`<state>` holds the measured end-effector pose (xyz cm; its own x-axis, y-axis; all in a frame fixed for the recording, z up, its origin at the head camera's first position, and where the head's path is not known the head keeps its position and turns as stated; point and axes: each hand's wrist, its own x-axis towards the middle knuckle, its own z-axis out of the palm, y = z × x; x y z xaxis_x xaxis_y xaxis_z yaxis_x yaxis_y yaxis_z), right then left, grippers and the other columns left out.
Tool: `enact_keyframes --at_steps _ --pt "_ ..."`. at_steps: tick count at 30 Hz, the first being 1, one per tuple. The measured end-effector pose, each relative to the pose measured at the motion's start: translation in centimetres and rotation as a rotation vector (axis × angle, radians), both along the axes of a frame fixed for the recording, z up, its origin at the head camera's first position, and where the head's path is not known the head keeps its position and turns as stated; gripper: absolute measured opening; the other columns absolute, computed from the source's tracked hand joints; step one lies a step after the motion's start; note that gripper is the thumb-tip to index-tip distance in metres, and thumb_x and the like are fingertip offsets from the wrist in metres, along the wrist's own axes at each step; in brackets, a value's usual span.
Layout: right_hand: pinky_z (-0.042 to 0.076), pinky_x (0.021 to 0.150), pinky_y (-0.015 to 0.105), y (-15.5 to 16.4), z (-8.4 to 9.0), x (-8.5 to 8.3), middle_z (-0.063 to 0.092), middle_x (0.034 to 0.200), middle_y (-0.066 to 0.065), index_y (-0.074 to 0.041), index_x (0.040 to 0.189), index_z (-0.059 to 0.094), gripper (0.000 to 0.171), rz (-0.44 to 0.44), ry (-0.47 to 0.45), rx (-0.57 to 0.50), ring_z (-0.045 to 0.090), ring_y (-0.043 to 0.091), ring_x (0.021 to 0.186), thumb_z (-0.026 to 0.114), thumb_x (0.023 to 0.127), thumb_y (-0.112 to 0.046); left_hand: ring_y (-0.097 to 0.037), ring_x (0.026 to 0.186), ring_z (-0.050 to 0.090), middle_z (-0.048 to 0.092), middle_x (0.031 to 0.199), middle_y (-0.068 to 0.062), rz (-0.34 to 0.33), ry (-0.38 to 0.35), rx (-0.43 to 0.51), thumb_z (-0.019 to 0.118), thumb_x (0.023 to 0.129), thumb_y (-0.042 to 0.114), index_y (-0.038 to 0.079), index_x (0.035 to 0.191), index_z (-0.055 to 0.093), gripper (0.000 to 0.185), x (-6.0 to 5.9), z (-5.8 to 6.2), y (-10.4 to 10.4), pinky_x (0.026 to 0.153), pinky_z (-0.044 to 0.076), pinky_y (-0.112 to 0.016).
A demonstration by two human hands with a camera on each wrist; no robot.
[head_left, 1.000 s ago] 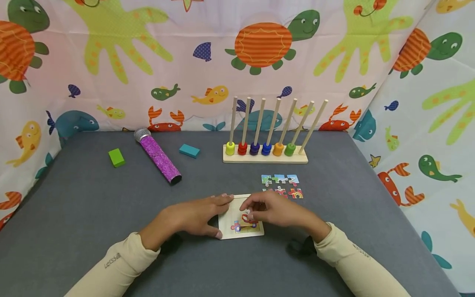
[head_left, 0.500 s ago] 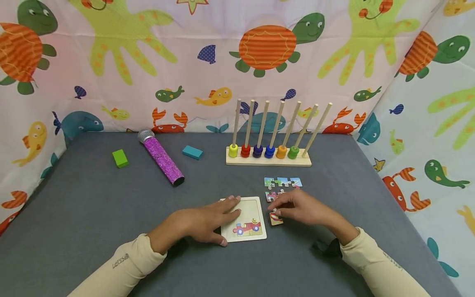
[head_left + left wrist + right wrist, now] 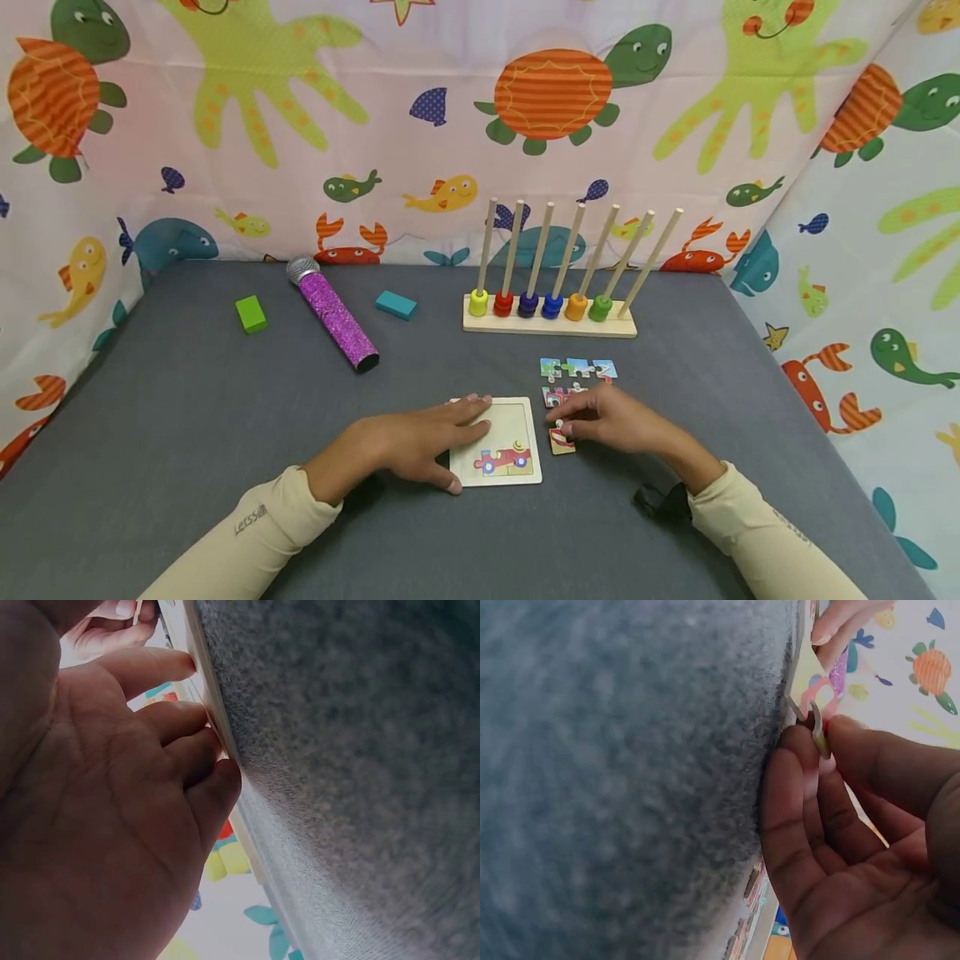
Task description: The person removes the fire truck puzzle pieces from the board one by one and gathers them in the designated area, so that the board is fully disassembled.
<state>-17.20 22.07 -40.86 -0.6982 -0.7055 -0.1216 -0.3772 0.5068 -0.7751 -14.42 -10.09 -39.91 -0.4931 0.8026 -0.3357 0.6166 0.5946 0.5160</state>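
Observation:
A pale wooden puzzle tray (image 3: 512, 419) lies on the grey table, with joined pieces showing a red car (image 3: 504, 461) in its lower part. My left hand (image 3: 427, 443) rests on the tray's left side, fingers spread and fairly straight; in the left wrist view its fingertips touch the tray's edge (image 3: 210, 690). Just right of the tray, my right hand (image 3: 618, 421) pinches a small puzzle piece (image 3: 562, 442) between thumb and fingers. The right wrist view shows that piece (image 3: 821, 739) edge-on at the thumb tip, close over the table.
Loose puzzle pieces (image 3: 577, 367) lie in rows beyond the right hand, partly hidden by it. Behind them stands a wooden peg stand (image 3: 551, 325) with coloured beads. A glittery purple microphone (image 3: 337, 321), a green block (image 3: 251, 314) and a blue block (image 3: 396, 305) lie at the back left.
My right hand has moved right from over the tray, carrying the puzzle piece to the tray's right side. The left hand has stayed on the tray. The head view has shifted slightly.

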Motion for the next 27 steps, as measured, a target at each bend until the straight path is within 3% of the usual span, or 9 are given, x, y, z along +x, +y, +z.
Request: enact_keyframes --at_steps 8,13,21,27 --pt "0.050 0.066 0.026 -0.40 -0.07 -0.05 0.070 0.093 -0.002 -0.004 0.106 0.074 0.018 -0.063 0.141 0.010 0.057 0.007 0.075 0.065 0.090 0.001 -0.019 0.147 0.000 0.003 0.163 -0.003 0.022 -0.003 0.009 0.072 0.087 0.038 0.012 0.154 0.029 0.084 -0.05 -0.03 0.07 0.116 0.011 -0.039" --pt "0.050 0.067 0.027 -0.57 -0.04 0.02 0.071 0.094 0.001 -0.002 0.103 0.074 0.016 -0.066 0.250 0.028 0.058 0.007 0.078 0.067 0.088 0.000 -0.020 0.147 0.001 0.004 0.163 -0.004 0.013 0.024 0.019 0.072 0.087 0.039 0.011 0.153 0.029 0.084 -0.10 -0.09 0.22 0.116 0.011 -0.039" --pt "0.048 0.062 0.024 -0.67 0.01 0.10 0.070 0.093 0.001 -0.001 0.103 0.074 0.016 -0.076 0.243 0.041 0.055 0.007 0.074 0.068 0.088 0.000 -0.020 0.147 0.002 0.005 0.163 -0.004 0.021 0.018 0.011 0.073 0.086 0.039 0.012 0.153 0.030 0.084 -0.05 -0.12 0.27 0.116 0.012 -0.039" --pt "0.047 0.060 0.025 -0.65 0.46 0.04 0.068 0.089 0.000 -0.002 0.104 0.073 0.017 -0.134 0.230 0.051 0.055 0.009 0.069 0.070 0.087 -0.003 -0.020 0.147 0.001 0.005 0.163 -0.003 0.025 0.010 0.006 0.073 0.086 0.039 0.012 0.153 0.030 0.084 -0.01 -0.25 0.32 0.116 0.012 -0.039"
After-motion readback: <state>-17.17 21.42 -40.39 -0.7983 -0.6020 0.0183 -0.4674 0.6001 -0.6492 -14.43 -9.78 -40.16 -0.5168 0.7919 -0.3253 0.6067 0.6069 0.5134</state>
